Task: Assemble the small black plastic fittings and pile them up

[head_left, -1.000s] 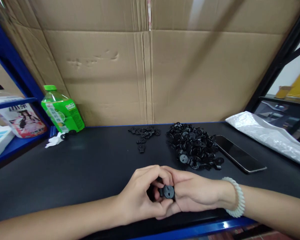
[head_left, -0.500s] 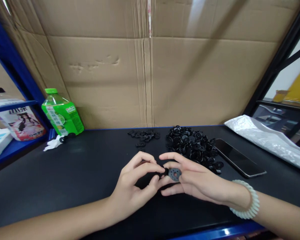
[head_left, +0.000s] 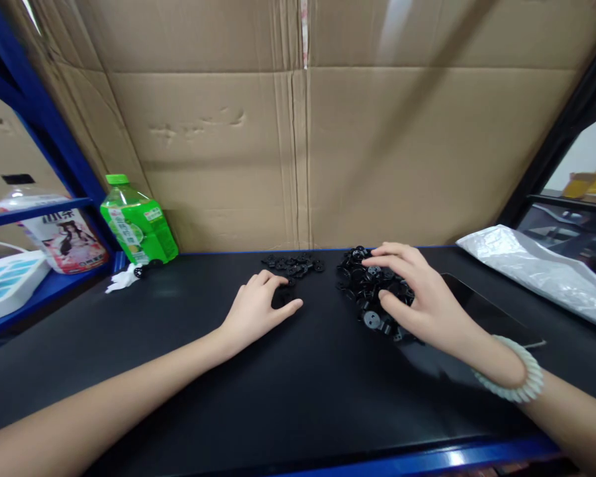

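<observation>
My left hand [head_left: 259,305] is low over the black tabletop, thumb and fingers apart, its fingertips at the near edge of a small group of black plastic parts [head_left: 298,265]. Small dark pieces lie by those fingertips, partly hidden by the hand. To the right, my right hand [head_left: 422,291], with a pale coiled band [head_left: 519,371] at the wrist, reaches over a larger heap of round black plastic parts [head_left: 365,281]. Its thumb and fingers are spread above the heap, and nothing shows between them. The hand covers the heap's right side.
A dark phone [head_left: 487,308] lies right of the heap, partly behind my right hand. Farther right is a silvery plastic bag [head_left: 541,265]. At the left stand a green bottle [head_left: 139,225] and crumpled white tissue [head_left: 124,278]. Cardboard [head_left: 218,159] walls the back.
My hands have moved apart from the dark round part they held together. The left went forward-left to the small group; the right went forward-right over the heap.
</observation>
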{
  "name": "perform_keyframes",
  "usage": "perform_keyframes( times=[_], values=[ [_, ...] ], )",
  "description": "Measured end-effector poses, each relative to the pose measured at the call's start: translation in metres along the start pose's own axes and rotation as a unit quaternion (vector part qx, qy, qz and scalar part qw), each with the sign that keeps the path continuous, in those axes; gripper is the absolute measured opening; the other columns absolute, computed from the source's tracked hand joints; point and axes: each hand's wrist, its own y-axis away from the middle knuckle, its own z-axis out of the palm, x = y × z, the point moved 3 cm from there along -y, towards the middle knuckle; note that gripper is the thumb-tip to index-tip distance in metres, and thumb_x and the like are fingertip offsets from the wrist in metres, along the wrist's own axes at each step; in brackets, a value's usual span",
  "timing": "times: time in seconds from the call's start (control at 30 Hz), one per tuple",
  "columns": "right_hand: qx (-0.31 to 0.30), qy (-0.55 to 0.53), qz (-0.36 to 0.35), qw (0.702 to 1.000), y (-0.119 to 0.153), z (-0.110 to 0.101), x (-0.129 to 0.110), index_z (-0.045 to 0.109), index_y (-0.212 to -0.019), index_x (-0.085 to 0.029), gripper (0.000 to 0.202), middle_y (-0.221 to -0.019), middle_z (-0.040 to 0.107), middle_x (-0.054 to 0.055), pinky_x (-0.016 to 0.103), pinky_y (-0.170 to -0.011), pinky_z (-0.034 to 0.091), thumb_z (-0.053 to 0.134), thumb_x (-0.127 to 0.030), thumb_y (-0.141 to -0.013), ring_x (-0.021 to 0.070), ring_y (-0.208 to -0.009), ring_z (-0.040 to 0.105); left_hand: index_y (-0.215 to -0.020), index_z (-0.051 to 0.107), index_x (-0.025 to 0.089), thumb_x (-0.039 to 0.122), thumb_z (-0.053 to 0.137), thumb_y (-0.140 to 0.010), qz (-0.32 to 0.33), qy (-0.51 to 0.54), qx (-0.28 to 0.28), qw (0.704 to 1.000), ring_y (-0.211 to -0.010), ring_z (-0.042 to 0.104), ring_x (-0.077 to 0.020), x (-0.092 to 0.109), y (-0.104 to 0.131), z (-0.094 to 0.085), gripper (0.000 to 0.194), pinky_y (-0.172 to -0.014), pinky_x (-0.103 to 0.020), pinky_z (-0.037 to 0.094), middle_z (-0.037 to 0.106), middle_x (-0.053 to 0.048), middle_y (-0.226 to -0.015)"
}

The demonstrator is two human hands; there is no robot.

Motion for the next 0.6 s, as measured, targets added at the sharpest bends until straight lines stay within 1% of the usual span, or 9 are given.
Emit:
perform_keyframes(
  times=[0.07,0.17,0.27,0.33,0.4,0.47,0.53,0.57,0.6],
  values=[
    [-0.027,-0.035,-0.009,0.999,0.005,0.005,-0.013,0.06,-0.107,-0.023,0.034,-0.12,0.052,0.01,0.047,-0.1,0.038,0.052,-0.01,-0.076,0.0271,-0.118,0.046,-0.092,0.068,0.016,0.041,0.062,-0.08,0.019,0.007,-0.004,1.0,-0.088,0.06,-0.0274,-0.001,-0.001,0.004,0.029,-0.079,-0.041,0.049,0.064,-0.008,-0.09],
    [-0.084,-0.127,0.004,0.988,0.013,0.016,-0.028,0.062,-0.102,-0.022,0.033,-0.112,0.055,0.009,0.042,-0.092,0.044,0.052,-0.007,-0.076,0.0237,-0.105,0.053,-0.092,0.067,0.017,0.031,0.063,-0.079,0.04,0.045,-0.003,0.998,-0.078,0.061,-0.0214,0.005,0.001,0.005,0.02,-0.072,-0.033,0.05,0.064,-0.005,-0.084],
    [-0.154,-0.26,0.084,0.949,0.019,0.032,-0.028,0.06,-0.105,-0.022,0.035,-0.1,0.058,0.007,0.033,-0.076,0.052,0.049,-0.004,-0.076,0.0182,-0.089,0.058,-0.094,0.065,0.018,0.023,0.064,-0.076,0.053,0.121,-0.005,0.991,-0.072,0.061,-0.0168,0.02,0.01,0.002,0.018,-0.066,-0.028,0.05,0.063,-0.002,-0.08],
    [-0.184,-0.357,0.158,0.902,0.023,0.043,-0.024,0.056,-0.11,-0.021,0.035,-0.098,0.057,0.006,0.03,-0.067,0.053,0.05,-0.008,-0.079,0.0161,-0.082,0.059,-0.095,0.064,0.019,0.02,0.066,-0.076,0.063,0.2,0.0,0.978,-0.074,0.061,-0.016,0.032,0.018,-0.002,0.019,-0.066,-0.027,0.052,0.064,-0.002,-0.084],
    [-0.206,-0.457,0.222,0.836,0.026,0.051,-0.023,0.05,-0.117,-0.021,0.036,-0.1,0.054,0.006,0.032,-0.066,0.055,0.054,-0.015,-0.082,0.016,-0.081,0.06,-0.098,0.063,0.019,0.018,0.066,-0.077,0.079,0.28,0.005,0.957,-0.079,0.063,-0.0161,0.046,0.028,-0.006,0.02,-0.07,-0.027,0.054,0.065,-0.004,-0.093],
    [-0.238,-0.553,0.267,0.753,0.029,0.057,-0.026,0.048,-0.119,-0.021,0.037,-0.103,0.053,0.005,0.037,-0.073,0.056,0.058,-0.019,-0.083,0.0167,-0.085,0.062,-0.099,0.064,0.018,0.014,0.065,-0.079,0.111,0.339,0.008,0.934,-0.086,0.064,-0.0171,0.057,0.037,-0.008,0.02,-0.076,-0.028,0.055,0.066,-0.007,-0.1],
    [-0.27,-0.621,0.291,0.676,0.03,0.059,-0.032,0.052,-0.115,-0.02,0.031,-0.105,0.054,0.005,0.042,-0.085,0.053,0.06,-0.02,-0.084,0.0174,-0.092,0.061,-0.1,0.065,0.018,0.01,0.063,-0.08,0.145,0.365,0.01,0.919,-0.091,0.065,-0.0186,0.066,0.043,-0.01,0.021,-0.08,-0.03,0.055,0.068,-0.008,-0.103],
    [-0.282,-0.642,0.293,0.65,0.031,0.058,-0.035,0.054,-0.112,-0.019,0.028,-0.107,0.054,0.005,0.043,-0.09,0.051,0.06,-0.019,-0.085,0.0176,-0.096,0.06,-0.1,0.066,0.018,0.008,0.063,-0.08,0.16,0.368,0.01,0.916,-0.093,0.065,-0.0192,0.069,0.045,-0.009,0.022,-0.082,-0.031,0.055,0.069,-0.008,-0.104],
    [-0.288,-0.656,0.292,0.634,0.031,0.058,-0.038,0.057,-0.11,-0.019,0.025,-0.108,0.055,0.006,0.043,-0.092,0.049,0.06,-0.018,-0.085,0.0179,-0.1,0.058,-0.1,0.067,0.018,0.007,0.064,-0.079,0.172,0.368,0.012,0.913,-0.093,0.066,-0.0196,0.071,0.047,-0.009,0.024,-0.083,-0.032,0.055,0.07,-0.008,-0.103]
  ],
)
